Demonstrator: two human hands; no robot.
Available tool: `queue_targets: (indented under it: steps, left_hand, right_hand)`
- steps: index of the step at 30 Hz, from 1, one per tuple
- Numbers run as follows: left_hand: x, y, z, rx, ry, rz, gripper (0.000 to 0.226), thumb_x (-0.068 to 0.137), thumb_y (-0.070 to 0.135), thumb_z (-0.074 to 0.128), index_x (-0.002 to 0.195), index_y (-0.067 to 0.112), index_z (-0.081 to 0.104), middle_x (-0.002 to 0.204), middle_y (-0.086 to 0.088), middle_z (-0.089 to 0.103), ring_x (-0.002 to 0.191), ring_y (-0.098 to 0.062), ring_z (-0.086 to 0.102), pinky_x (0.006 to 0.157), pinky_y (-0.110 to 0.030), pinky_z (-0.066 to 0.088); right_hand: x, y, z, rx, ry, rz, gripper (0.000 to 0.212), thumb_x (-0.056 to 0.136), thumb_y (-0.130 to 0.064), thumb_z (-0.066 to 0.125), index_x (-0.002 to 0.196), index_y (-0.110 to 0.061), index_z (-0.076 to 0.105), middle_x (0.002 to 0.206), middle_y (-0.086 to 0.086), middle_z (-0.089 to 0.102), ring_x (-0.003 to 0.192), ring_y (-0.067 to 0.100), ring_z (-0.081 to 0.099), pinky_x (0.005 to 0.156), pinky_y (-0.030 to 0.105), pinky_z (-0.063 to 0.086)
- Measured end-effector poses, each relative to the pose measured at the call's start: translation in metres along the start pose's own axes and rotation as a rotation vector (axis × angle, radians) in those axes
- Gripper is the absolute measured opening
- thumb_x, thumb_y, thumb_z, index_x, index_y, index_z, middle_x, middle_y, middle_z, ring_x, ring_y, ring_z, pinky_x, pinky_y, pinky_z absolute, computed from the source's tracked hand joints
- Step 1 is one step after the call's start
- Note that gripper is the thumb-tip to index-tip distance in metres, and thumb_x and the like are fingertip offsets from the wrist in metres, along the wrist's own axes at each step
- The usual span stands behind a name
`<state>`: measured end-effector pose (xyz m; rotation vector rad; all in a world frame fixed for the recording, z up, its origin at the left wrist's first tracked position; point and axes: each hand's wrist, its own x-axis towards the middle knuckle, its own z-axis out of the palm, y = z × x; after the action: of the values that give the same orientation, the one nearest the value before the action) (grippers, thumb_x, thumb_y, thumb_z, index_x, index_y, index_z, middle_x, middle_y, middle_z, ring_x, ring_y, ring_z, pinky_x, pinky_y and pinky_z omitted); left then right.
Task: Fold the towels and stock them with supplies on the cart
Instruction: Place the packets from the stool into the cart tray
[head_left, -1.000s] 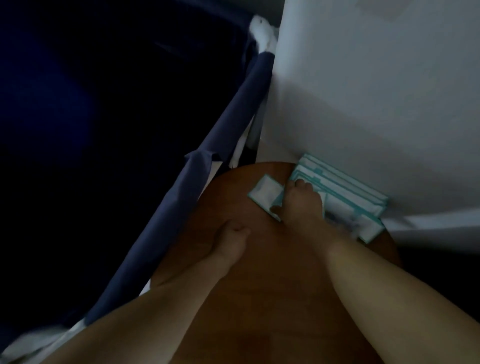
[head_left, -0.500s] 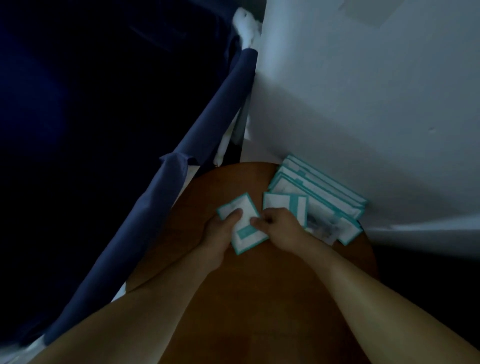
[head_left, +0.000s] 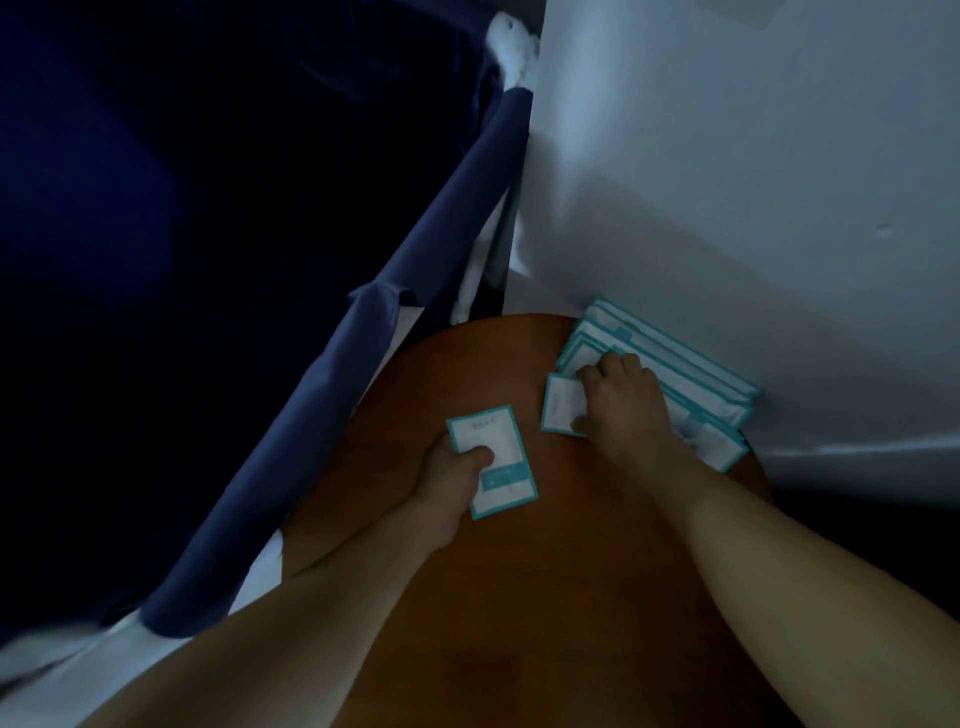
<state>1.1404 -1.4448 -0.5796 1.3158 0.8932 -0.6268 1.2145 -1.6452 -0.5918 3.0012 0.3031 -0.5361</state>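
Observation:
A white packet with a teal border (head_left: 498, 457) lies over the round wooden table (head_left: 545, 597), and my left hand (head_left: 447, 488) grips its near left edge, thumb on top. A second such packet (head_left: 561, 405) rests to the right, pinched by my right hand (head_left: 618, 400). Behind that hand several more teal-edged packets (head_left: 691, 379) are fanned against the white wall. No towel or cart is in view.
A dark blue cloth (head_left: 363, 364) hangs along the table's left side, with white fabric (head_left: 511, 52) showing at its top end. The white wall (head_left: 753, 182) closes off the right and back. The scene is dim.
My left hand has drawn one packet toward me and to the left. My right hand has let go of it and moved back to the pile, taking hold of a second packet.

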Motion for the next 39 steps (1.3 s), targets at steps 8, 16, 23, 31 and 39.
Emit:
queue_targets:
  steps: [8, 16, 23, 31, 39]
  left_hand:
    - [-0.062, 0.017, -0.004, 0.173, 0.102, 0.141, 0.025, 0.093, 0.002, 0.062, 0.117, 0.008, 0.060, 0.111, -0.013, 0.069, 0.092, -0.027, 0.067, 0.081, -0.039, 0.056]
    - [-0.164, 0.077, -0.013, 0.268, 0.139, 0.363, 0.015, 0.097, 0.024, 0.062, 0.111, 0.021, 0.059, 0.095, 0.000, 0.070, 0.076, -0.012, 0.072, 0.052, -0.021, 0.052]
    - [-0.250, 0.106, -0.014, 0.318, -0.005, 0.593, 0.015, 0.099, 0.018, 0.058, 0.113, 0.020, 0.060, 0.093, 0.001, 0.069, 0.081, -0.014, 0.068, 0.056, -0.024, 0.051]
    - [-0.345, 0.124, 0.002, 0.387, -0.148, 0.881, 0.012, 0.094, 0.017, 0.063, 0.105, 0.018, 0.065, 0.098, -0.001, 0.069, 0.085, -0.020, 0.068, 0.069, -0.033, 0.058]
    - [-0.452, 0.094, 0.087, 0.451, -0.322, 1.081, 0.015, 0.091, 0.014, 0.066, 0.104, 0.005, 0.065, 0.098, -0.009, 0.068, 0.084, -0.024, 0.063, 0.071, -0.029, 0.047]
  right_hand:
    - [-0.037, 0.008, -0.045, 0.434, -0.181, 0.110, 0.032, 0.088, -0.036, 0.067, 0.114, -0.018, 0.069, 0.115, 0.014, 0.069, 0.111, 0.033, 0.060, 0.083, 0.034, 0.046]
    - [-0.091, 0.001, -0.135, 0.780, -0.041, 0.214, 0.016, 0.086, -0.024, 0.075, 0.081, -0.021, 0.060, 0.099, 0.010, 0.072, 0.078, 0.021, 0.061, 0.065, 0.028, 0.041]
    - [-0.187, 0.003, -0.215, 1.065, 0.285, 0.412, 0.025, 0.076, -0.013, 0.082, 0.093, -0.015, 0.063, 0.096, 0.009, 0.071, 0.080, 0.025, 0.068, 0.071, 0.034, 0.055]
    - [-0.326, -0.004, -0.279, 1.138, 0.622, 0.510, 0.024, 0.076, -0.016, 0.085, 0.090, -0.015, 0.066, 0.087, 0.003, 0.070, 0.073, 0.018, 0.067, 0.063, 0.027, 0.054]
    - [-0.475, 0.053, -0.300, 1.268, 0.952, 0.641, 0.024, 0.077, -0.013, 0.085, 0.091, -0.018, 0.066, 0.092, 0.006, 0.074, 0.073, 0.017, 0.073, 0.063, 0.034, 0.061]
